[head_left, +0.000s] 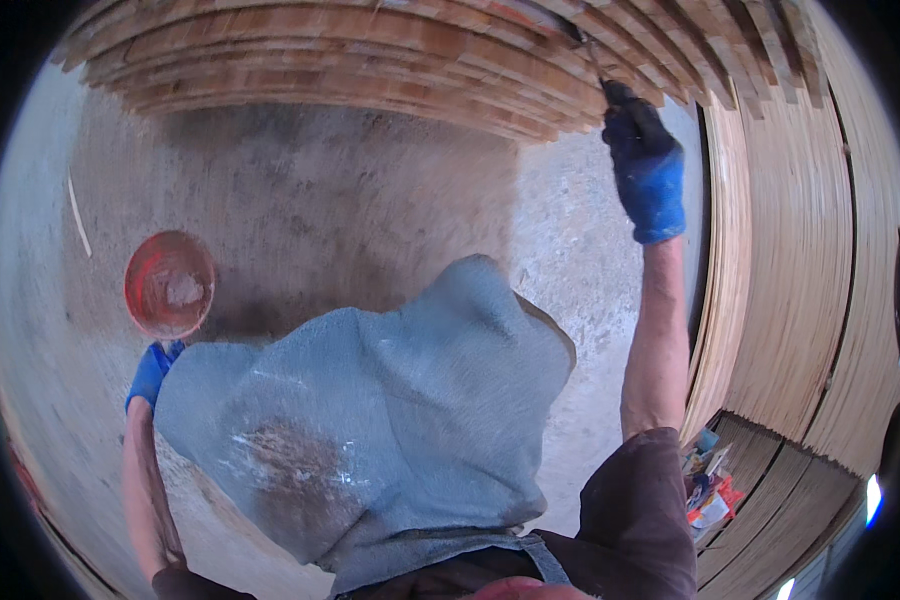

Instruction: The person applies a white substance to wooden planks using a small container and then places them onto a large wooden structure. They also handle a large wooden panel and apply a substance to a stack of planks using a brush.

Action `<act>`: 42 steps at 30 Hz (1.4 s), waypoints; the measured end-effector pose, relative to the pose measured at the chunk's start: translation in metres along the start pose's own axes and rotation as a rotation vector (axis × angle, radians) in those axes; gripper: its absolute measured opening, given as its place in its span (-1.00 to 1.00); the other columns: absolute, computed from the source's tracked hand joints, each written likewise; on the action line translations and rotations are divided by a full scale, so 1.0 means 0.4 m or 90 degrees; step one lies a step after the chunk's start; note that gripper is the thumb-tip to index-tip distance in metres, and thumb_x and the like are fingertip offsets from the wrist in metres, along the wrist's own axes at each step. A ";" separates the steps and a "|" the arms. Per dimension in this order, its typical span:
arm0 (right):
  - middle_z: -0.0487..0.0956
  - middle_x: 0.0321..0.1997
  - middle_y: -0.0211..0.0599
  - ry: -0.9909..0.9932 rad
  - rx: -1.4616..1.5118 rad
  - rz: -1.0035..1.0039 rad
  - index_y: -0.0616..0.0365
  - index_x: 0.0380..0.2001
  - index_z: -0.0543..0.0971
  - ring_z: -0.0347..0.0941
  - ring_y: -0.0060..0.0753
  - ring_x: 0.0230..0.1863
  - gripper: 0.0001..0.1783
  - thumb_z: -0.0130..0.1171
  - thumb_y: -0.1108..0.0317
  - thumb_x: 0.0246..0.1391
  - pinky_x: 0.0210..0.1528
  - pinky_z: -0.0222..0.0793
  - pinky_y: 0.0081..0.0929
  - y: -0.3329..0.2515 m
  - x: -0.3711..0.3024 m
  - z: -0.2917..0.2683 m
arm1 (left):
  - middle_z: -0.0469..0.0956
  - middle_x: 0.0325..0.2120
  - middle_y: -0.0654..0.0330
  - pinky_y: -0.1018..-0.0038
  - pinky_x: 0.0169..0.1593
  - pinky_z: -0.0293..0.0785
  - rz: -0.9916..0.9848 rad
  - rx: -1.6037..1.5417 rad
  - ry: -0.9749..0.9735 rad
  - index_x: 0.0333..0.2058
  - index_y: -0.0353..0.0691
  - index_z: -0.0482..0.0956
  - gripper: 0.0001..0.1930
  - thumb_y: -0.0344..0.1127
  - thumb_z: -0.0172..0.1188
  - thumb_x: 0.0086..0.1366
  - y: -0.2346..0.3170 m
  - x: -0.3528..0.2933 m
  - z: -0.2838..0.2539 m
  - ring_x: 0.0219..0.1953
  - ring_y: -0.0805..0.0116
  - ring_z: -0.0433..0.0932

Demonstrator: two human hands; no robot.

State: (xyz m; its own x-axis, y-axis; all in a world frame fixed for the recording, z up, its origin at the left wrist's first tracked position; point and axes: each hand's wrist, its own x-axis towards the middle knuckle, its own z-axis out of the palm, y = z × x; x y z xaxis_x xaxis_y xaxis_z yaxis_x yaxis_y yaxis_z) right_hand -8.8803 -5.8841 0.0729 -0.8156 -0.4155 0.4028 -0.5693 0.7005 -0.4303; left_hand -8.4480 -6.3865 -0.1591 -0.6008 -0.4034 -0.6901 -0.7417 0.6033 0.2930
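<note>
My right hand (648,170), in a blue glove with a dark palm, is stretched far forward and closed. It grips a thin, dark-handled putty knife (602,72), whose blurred tip lies against the stacked wooden boards (430,65) along the top. At the left, my left hand (150,373), also blue-gloved, is closed on the near rim of a red bucket (168,285). A pale lump and greyish smears show inside the bucket. Part of the left hand is hidden by the bucket and the apron's edge.
A grey-blue stained apron (370,420) hangs in front of me over the concrete floor (370,200). Tall stacks of thin wood sheets (795,260) stand at the right. Colourful litter (710,497) lies beside them, and a pale strip (78,216) lies at far left.
</note>
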 end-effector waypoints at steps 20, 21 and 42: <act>0.62 -0.07 -0.27 -0.143 0.123 0.007 0.08 0.03 0.57 0.52 -0.54 -0.10 -0.66 0.12 0.46 0.16 -0.01 0.42 -0.54 -0.198 -0.047 0.051 | 0.52 -0.21 -0.31 0.19 -0.06 0.39 -0.019 0.017 -0.017 -0.14 -0.50 0.43 -0.43 0.07 -0.01 0.35 0.010 -0.009 -0.013 -0.13 -0.05 0.53; 0.61 -0.04 -0.29 -0.132 0.161 0.023 0.11 0.03 0.57 0.50 -0.54 -0.08 -0.66 0.11 0.48 0.16 -0.01 0.42 -0.54 -0.186 -0.062 0.038 | 0.51 -0.20 -0.31 0.19 -0.04 0.38 -0.015 0.007 -0.019 -0.14 -0.50 0.43 -0.43 0.07 -0.01 0.35 0.029 -0.014 -0.020 -0.12 -0.05 0.53; 0.63 -0.07 -0.25 -0.110 0.089 -0.006 0.21 0.00 0.57 0.51 -0.55 -0.07 -0.68 0.13 0.48 0.16 -0.02 0.43 -0.55 -0.214 0.001 0.081 | 0.51 -0.23 -0.34 0.15 -0.10 0.38 -0.013 -0.027 0.017 -0.20 -0.49 0.43 -0.45 0.06 -0.01 0.34 -0.018 -0.002 -0.006 -0.18 -0.15 0.52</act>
State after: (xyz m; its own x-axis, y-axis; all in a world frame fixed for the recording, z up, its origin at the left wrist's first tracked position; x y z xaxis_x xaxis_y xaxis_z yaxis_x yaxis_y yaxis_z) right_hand -8.8353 -5.9632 0.0839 -0.8091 -0.5232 0.2677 -0.5757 0.6140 -0.5399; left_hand -8.4428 -6.3922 -0.1591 -0.5921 -0.4342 -0.6789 -0.7658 0.5654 0.3064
